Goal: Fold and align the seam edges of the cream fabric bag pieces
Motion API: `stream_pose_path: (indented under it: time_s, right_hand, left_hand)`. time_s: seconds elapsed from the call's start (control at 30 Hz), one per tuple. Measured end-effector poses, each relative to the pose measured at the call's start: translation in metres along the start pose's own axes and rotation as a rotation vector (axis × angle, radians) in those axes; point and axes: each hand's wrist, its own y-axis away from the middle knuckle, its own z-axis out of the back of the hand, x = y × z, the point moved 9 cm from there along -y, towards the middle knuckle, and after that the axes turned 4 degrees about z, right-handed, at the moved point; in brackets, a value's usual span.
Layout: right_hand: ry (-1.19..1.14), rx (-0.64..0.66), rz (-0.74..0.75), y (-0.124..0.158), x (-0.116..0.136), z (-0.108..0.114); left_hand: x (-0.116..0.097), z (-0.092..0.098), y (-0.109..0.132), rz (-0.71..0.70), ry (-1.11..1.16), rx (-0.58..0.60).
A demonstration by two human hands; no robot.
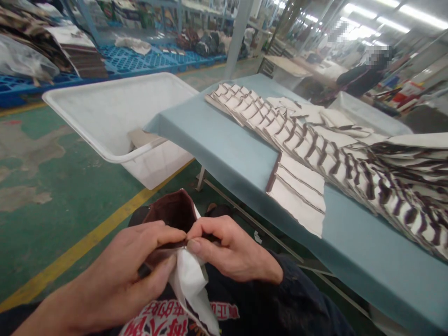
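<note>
Over my lap, my left hand [140,266] and my right hand [227,249] meet at the edge of a white and dark brown fabric piece [191,280]. Thumb and fingers of each hand are closed on that edge. White cloth hangs below my fingertips, while a brown part [178,205] stands up behind them. The exact pinch point is partly hidden by my fingers. On the blue-covered table [238,163] to the right lies a long overlapping row of white pieces with dark brown edges [294,133]. A few similar flat pieces [299,191] lie at its near side.
A large white plastic bin [105,116] stands beside the table's left end, with a brownish item inside. Blue pallets [133,60] with stacked goods are behind it. A metal post [238,42] rises past the table. Another person [364,77] is at the far right.
</note>
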Motion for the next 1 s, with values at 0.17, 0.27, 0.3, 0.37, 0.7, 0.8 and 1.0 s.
stream_pose_path:
  time_s: [0.17, 0.27, 0.3, 0.37, 0.7, 0.8, 1.0]
  right_hand:
    - [0.528, 0.039, 0.368, 0.012, 0.038, 0.001]
    - [0.569, 0.059, 0.435, 0.017, 0.039, -0.005]
    - [0.566, 0.074, 0.440, 0.018, 0.038, -0.007]
    - [0.552, 0.105, 0.432, 0.020, 0.036, -0.010]
    - [0.589, 0.154, 0.422, 0.021, 0.033, -0.016]
    - [0.636, 0.143, 0.412, 0.019, 0.034, -0.014]
    - [0.724, 0.092, 0.456, 0.022, 0.046, -0.009]
  left_hand:
    - [0.000, -0.003, -0.017, 0.146, 0.159, 0.339]
    - [-0.017, 0.000, -0.025, -0.013, 0.108, 0.311]
    - [-0.025, 0.002, -0.025, -0.101, 0.053, 0.260]
    - [-0.037, 0.004, -0.020, -0.243, -0.055, 0.183]
    - [-0.021, -0.002, -0.019, -0.050, 0.197, 0.357]
    - [-0.016, -0.011, -0.025, 0.025, 0.178, 0.380]
    - [-0.010, -0.024, -0.029, 0.088, 0.201, 0.406]
